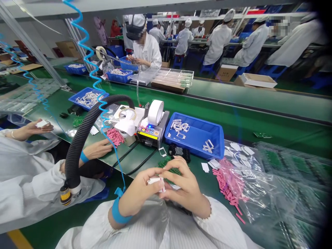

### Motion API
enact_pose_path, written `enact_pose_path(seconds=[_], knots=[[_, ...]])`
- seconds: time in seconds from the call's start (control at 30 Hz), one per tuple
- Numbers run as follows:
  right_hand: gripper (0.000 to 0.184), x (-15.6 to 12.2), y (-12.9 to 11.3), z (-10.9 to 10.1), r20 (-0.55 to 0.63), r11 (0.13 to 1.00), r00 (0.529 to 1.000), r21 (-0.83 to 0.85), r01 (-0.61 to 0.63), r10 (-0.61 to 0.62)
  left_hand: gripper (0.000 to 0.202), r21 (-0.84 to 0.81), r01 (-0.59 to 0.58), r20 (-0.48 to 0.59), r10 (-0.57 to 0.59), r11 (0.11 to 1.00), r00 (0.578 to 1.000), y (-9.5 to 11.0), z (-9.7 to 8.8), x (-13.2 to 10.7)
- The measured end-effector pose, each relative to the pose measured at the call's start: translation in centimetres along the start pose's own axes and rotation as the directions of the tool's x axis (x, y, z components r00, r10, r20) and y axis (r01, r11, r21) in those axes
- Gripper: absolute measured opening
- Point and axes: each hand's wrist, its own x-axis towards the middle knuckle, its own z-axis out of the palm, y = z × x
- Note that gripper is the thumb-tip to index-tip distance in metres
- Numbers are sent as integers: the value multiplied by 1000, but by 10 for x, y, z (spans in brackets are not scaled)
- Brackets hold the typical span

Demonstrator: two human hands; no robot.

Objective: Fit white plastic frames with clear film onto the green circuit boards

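Observation:
My left hand and my right hand meet close to my chest, both pinched on a small white plastic part. My left wrist wears a blue strap. Just beyond my fingers a green circuit board lies on the green bench, beside a small black part. A blue bin with several white parts stands behind them.
A tape dispenser with a white roll stands left of the bin. Pink strips and clear bags spread to the right. A black corrugated hose arches at left, near a co-worker's hands. Other workers sit across the conveyor.

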Motion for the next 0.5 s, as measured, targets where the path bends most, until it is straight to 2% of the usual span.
enact_pose_path(seconds=[0.13,0.2,0.27,0.33,0.37,0.4,0.43,0.47,0.5], knots=[[37,-4,-2,1,-24,994,999,-96,45,-47,47,-153,116,63,-107,981,992,-3,-1,2],[36,-6,-3,2,-31,992,998,-116,53,-57,48,-171,145,82,-133,974,988,-4,0,2],[36,-7,-4,2,-41,991,998,-122,45,-50,51,-108,87,23,-85,990,996,-4,1,1],[36,-7,-5,1,-48,995,999,-97,-4,-1,55,85,-98,-97,106,992,990,-5,0,-3],[36,-7,-5,0,-45,996,998,-73,-43,40,55,239,-221,-126,256,945,958,-4,-1,-5],[38,-7,-6,-2,-39,995,996,-44,-87,86,54,408,-346,-95,415,845,905,-3,-3,-8],[39,-6,-6,-4,-30,991,991,-12,-134,134,51,559,-452,-3,547,695,837,-2,-5,-12],[41,-6,-7,-5,-18,984,984,19,-177,177,47,672,-531,120,631,517,766,-1,-7,-15],[42,-6,-8,-7,-9,975,976,49,-215,216,43,743,-575,238,667,343,706,1,-8,-18]])
